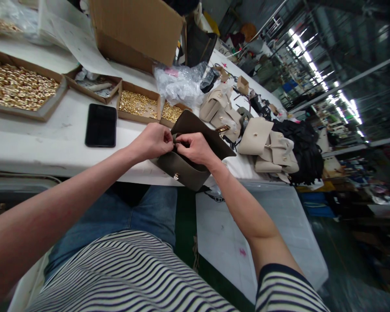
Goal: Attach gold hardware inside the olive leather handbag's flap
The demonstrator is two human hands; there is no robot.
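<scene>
A dark olive-brown handbag (185, 170) lies at the table's front edge, its flap (211, 141) raised and its mouth open. A gold clasp piece shows on its front and a gold fitting on the flap. My left hand (156, 142) is closed in a pinch at the left end of the bag's mouth. Right beside it, my right hand (195, 148) reaches over the opening, its fingers closed on the same end of the bag. The fingertips of both hands nearly meet. Any small part between them is too small to make out.
A black phone (100, 125) lies left of my hands. Behind it stand cardboard trays of small gold fittings (138, 104) and a large cardboard box (136, 32). Beige handbags (268, 147) and black material (299, 147) are piled to the right. A pale plastic bin (273, 225) stands below the table.
</scene>
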